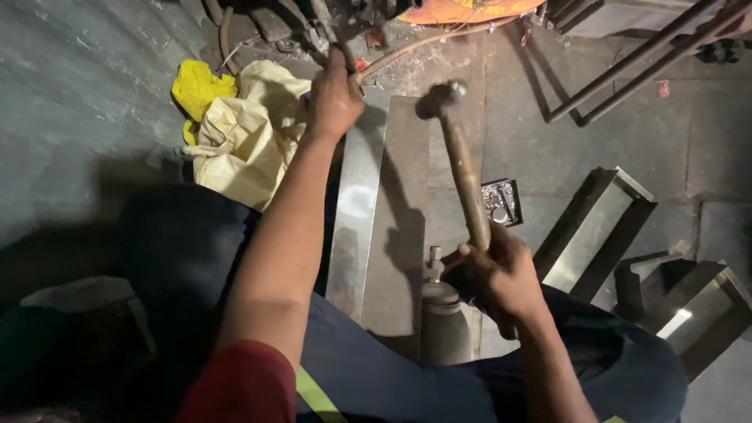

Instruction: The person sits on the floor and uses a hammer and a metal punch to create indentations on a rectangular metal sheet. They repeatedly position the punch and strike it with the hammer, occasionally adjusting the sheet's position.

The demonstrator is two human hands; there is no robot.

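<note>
Looking down from the head cam here: my right hand (pixel 495 274) is wrapped tight round the near end of a wooden-handled hammer (pixel 462 164), whose steel head sits up at the far end, over the grey floor (pixel 705 141). My left hand (pixel 335 98) is reaching out far, closed on a dark tool (pixel 325 23) that seems to be pressed at the far end of a long shiny metal strip (pixel 356 204). I can't tell exactly what that tool is; it's too dark up there.

What worries me:

- The hammer head is just to the right of the left hand. If the swing drifts left, I'd guess the knuckles take it, not the tool.
- The strip looks slick and polished, lying on a flat plate on the floor. A glancing hit could kick it sideways towards my knees.
- There's a small grey cylinder with a valve (pixel 440 313) right beside the right hand, between my legs. A low backswing could clip it.
- The yellow cloth (pixel 243 133) is bunched against the strip's left side near the left wrist. It could snag the arm or hide the edge.
- Bent metal channels (pixel 603 227) lie on the right, near enough to trip over if I shift.

The light's poor, so aim is a judgement call.
</note>
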